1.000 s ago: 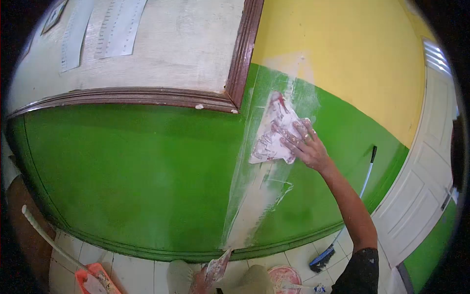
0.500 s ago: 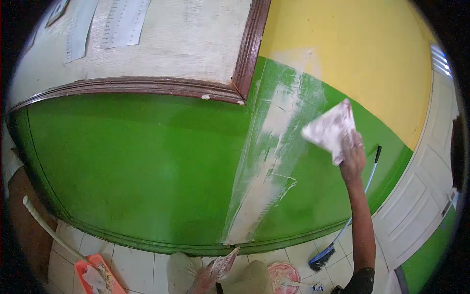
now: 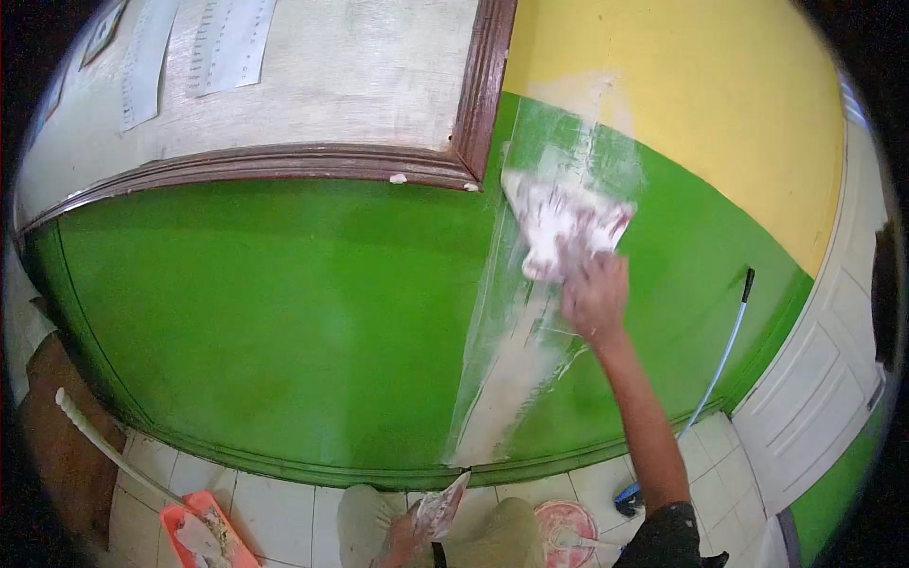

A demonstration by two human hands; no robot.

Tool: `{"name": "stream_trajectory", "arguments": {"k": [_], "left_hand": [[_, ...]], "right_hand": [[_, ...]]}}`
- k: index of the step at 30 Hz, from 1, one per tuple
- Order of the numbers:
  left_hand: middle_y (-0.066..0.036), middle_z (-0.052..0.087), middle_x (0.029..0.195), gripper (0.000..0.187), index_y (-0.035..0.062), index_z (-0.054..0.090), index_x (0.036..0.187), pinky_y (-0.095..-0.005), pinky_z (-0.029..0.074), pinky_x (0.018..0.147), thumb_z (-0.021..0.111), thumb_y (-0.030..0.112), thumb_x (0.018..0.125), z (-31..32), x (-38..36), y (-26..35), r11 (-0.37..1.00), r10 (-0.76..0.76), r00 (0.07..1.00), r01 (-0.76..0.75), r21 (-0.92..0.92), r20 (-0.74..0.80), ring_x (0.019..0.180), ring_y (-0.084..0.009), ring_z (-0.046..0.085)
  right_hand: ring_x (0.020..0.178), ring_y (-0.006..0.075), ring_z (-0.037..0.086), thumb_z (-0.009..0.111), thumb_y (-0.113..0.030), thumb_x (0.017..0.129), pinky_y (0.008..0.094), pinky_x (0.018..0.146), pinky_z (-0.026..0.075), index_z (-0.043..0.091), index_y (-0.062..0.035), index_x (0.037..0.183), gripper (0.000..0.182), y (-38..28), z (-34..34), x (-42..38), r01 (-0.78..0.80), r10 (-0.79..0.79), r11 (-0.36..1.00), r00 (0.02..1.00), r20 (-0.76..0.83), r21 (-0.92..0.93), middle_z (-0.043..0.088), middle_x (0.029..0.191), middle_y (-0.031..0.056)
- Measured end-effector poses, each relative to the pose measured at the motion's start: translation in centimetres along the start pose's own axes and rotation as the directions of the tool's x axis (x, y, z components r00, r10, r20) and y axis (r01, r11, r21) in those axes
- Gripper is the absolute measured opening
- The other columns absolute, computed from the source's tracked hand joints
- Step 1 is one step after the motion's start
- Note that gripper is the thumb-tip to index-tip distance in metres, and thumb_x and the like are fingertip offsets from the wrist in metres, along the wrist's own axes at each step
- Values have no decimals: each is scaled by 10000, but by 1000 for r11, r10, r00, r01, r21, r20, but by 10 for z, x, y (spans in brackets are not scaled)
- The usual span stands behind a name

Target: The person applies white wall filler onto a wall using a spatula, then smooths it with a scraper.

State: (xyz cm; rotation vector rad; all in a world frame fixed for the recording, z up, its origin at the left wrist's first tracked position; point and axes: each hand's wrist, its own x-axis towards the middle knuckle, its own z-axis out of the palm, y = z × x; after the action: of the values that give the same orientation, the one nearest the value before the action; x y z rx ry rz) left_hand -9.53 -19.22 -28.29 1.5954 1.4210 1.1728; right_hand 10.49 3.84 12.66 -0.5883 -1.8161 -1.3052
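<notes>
My right hand (image 3: 597,293) is closed on a wide putty spreader (image 3: 566,220) smeared with white paste. Its broad edge lies against the green wall (image 3: 284,322), over the upper part of a whitish strip of filler (image 3: 502,398) running down to the skirting. Low in the view, by my knees, my left hand (image 3: 405,538) grips a second, paste-covered spreader (image 3: 442,506), its corner pointing up. A round tub (image 3: 568,525) with pinkish-white paste stands on the floor right of my knees, a pale handle reaching out of it.
The brown frame (image 3: 312,161) of a white board with paper sheets borders the work at upper left. An orange dustpan (image 3: 237,544) with scraps is on the tiles at lower left. A broom (image 3: 724,350) leans at right, near a white door (image 3: 805,426).
My right hand has swung left with its spreader, from in front of the green wall at right onto the filler strip. My left hand stays low with its spreader. The view has shifted slightly.
</notes>
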Motion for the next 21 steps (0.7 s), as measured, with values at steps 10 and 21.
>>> {"name": "stream_trajectory", "arguments": {"k": [10,21], "left_hand": [[-210,519,1300,569,-12,416,1347,-413,378,1029,499,381,943,2,-2,9,1000,-23,1000,23,-3,-1,1190,-358,506],[-205,620,1139,465,12,494,1278,-405,471,881,484,351,961,-3,-2,44,992,67,989,-79,-96,-129,1040,-369,603]], "right_hand": [[825,236,482,550,-61,757,420,720,388,599,-117,1245,493,-59,16,-137,6,-28,992,984,176,123,592,1160,68],[858,238,520,608,-50,708,420,740,407,646,-101,1144,440,-118,-2,-240,-67,-40,945,948,317,321,610,1163,102]]}}
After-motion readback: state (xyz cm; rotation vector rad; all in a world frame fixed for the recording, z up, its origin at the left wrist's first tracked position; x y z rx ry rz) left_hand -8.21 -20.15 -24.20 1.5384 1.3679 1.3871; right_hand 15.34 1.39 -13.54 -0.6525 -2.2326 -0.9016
